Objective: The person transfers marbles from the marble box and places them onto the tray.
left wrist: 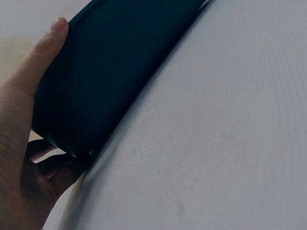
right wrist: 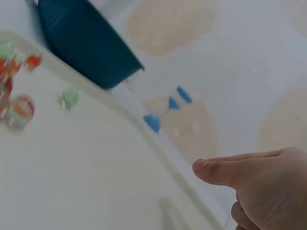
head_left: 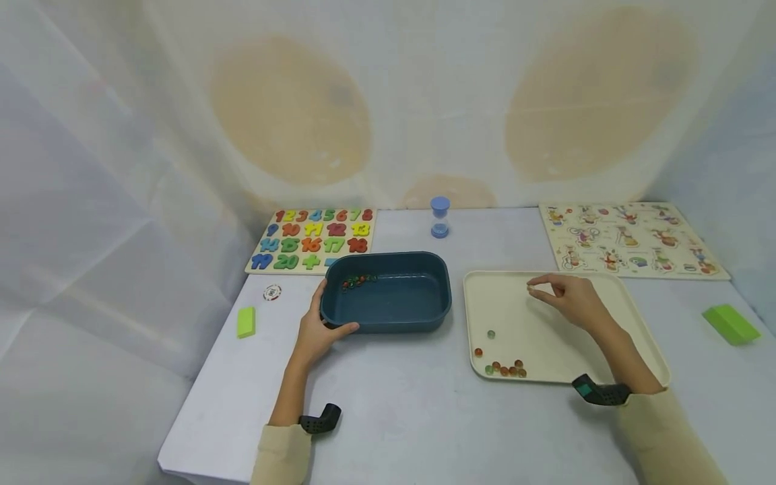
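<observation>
On the left, a dark teal basin [head_left: 400,325] has a small group of red and green marbles [head_left: 358,281] along its far left side. My left hand [head_left: 316,335] grips its near left corner, thumb along the front wall and fingers round the side. A cream tray [head_left: 566,337] lies to the right of the basin, with several orange and greenish marbles [head_left: 504,370] gathered in its near left corner. Above the tray's far part, my right hand [head_left: 572,301] pinches a small pale marble [head_left: 529,287] between thumb and forefinger; the fingertips mostly cover it.
Behind the basin lies a number puzzle board [head_left: 309,241]; a picture puzzle board [head_left: 633,240] lies behind the tray. A blue sand timer [head_left: 440,217] stands between them. Green blocks [head_left: 246,322] lie at both sides, and a round chip [head_left: 272,292] lies left of the basin.
</observation>
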The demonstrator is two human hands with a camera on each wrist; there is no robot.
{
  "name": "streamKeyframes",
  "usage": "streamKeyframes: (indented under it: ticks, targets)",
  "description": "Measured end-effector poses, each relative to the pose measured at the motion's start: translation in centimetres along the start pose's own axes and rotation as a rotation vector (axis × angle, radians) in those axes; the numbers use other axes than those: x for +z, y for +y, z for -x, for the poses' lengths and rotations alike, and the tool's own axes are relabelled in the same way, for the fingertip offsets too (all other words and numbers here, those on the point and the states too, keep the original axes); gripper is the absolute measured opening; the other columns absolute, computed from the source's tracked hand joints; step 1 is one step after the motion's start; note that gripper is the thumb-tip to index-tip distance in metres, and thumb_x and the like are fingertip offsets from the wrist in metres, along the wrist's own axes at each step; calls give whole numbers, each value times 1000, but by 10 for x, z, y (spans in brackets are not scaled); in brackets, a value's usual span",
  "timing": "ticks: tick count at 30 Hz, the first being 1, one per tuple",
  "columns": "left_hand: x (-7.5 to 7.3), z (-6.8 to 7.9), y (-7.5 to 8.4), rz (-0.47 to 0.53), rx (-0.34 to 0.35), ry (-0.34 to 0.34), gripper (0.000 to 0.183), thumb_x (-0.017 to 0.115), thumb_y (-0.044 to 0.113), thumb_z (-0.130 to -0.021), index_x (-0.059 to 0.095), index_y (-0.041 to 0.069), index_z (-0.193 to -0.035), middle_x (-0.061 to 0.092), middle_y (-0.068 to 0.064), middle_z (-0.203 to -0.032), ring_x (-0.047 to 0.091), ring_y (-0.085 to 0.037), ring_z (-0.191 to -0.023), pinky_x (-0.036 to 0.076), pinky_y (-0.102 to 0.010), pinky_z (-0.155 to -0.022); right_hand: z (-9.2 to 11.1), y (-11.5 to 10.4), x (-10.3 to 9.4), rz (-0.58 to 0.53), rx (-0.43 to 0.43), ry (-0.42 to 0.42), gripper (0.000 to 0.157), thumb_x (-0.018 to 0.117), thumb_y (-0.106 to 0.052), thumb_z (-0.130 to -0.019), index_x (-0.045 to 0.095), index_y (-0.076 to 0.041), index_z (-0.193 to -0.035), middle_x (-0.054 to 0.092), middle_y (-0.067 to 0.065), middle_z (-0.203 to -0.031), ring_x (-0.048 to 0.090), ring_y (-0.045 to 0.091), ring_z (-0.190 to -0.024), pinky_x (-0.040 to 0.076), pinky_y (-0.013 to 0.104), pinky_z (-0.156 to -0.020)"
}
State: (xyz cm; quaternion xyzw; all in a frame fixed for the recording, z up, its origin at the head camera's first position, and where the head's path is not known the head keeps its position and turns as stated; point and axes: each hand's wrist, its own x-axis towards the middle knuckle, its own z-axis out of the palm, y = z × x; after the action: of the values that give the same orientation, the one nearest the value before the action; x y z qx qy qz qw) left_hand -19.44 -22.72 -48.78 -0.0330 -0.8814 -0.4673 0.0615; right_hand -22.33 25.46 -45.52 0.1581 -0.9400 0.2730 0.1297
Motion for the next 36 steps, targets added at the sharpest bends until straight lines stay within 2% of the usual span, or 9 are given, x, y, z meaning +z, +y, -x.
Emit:
streamKeyframes:
  ticks: [8,12,15,19,23,27,30,33,36]
  targets:
    - [1,0,-1,-3,-15,6,103,78,40,-65,9,40,-141,22,1,-147,26,-27,-132,28,-55,-99,18,21,12,11,106,-117,26,63,-32,-83,68,-13,-99,33,-5,-52,23,8,-47,22,24,-43]
    - [1,0,0,-3,-14,4,103,78,39,-65,8,40,-141,21,1,-147,25,-27,-133,28,-54,-100,15,18,8,24,91,-78,29,65,-33,-82,68,-11,-101,32,-5,-51,23,8,-46,22,24,-42]
    - [1,0,0,-1,-12,5,103,78,39,-65,9,40,-141,21,2,-148,25,-26,-133,28,-54,-100,3,8,4,-2,57,-29,30,65,-33,-81,67,-11,-102,32,-5,-50,22,8,-44,23,24,-40]
    - [1,0,0,9,-16,5,102,78,38,-65,9,40,-141,22,1,-147,25,-27,-132,28,-54,-100,-26,-21,4,-90,19,-2,30,62,-35,-83,67,-12,-102,34,-3,-50,24,9,-42,25,24,-39]
    - [1,0,1,10,-22,1,102,78,37,-66,9,40,-141,21,1,-147,24,-28,-133,27,-55,-100,-63,-65,19,-165,-33,-27,29,62,-35,-83,68,-15,-103,36,-1,-52,30,12,-45,27,26,-42]
    - [1,0,2,10,-23,1,102,78,37,-65,9,39,-141,21,1,-148,24,-27,-133,27,-55,-100,-99,-109,49,-228,-136,-65,26,65,-30,-82,68,-13,-101,33,-2,-50,29,13,-46,25,26,-44]
    - [0,0,3,12,-24,-1,102,78,37,-65,10,39,-141,22,1,-147,25,-28,-132,27,-55,-100,-121,-137,77,-272,-195,-125,26,66,-26,-82,68,-11,-102,30,-3,-48,26,12,-44,24,25,-44]
    - [0,0,3,11,-25,-6,102,78,37,-65,9,39,-141,22,0,-147,25,-28,-132,27,-55,-100,-137,-159,102,-286,-212,-199,26,66,-24,-82,67,-12,-105,30,-2,-46,25,12,-42,26,25,-44]
    - [1,0,3,10,-22,-6,103,78,38,-66,10,37,-142,22,0,-147,26,-28,-132,28,-55,-100,-147,-172,122,-243,-192,-266,28,65,-26,-82,67,-15,-107,32,-3,-46,27,11,-41,27,24,-44]
